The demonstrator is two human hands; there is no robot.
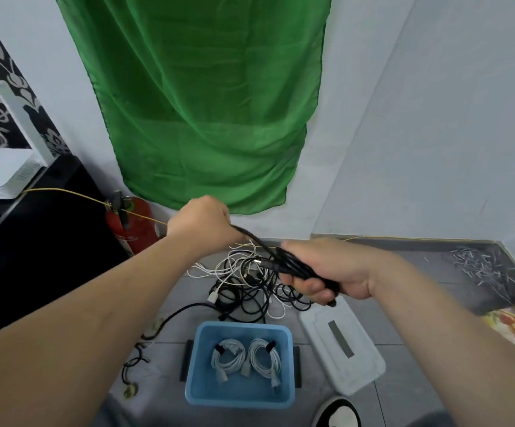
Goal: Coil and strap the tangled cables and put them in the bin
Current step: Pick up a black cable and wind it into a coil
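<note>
Coiling one black cable (293,266) above the floor (404,389). My right hand (327,269) grips the gathered loops, fingers and thumb curled round the bundle. My left hand (202,221) is a closed fist on the free run, which stretches taut between the two hands; its fingertips face away, so I cannot tell how it pinches.

To do this step well, I judge each new loop should match the others in size, laid flat into the right palm without twist, while the left hand feeds slack and lifts the tail clear of the tangle (243,285) below.

That tangle of black and white leads lies just behind the bin (195,380). Two strapped white coils (228,357) sit side by side in the bin; its lid (342,362) lies to the right.
</note>
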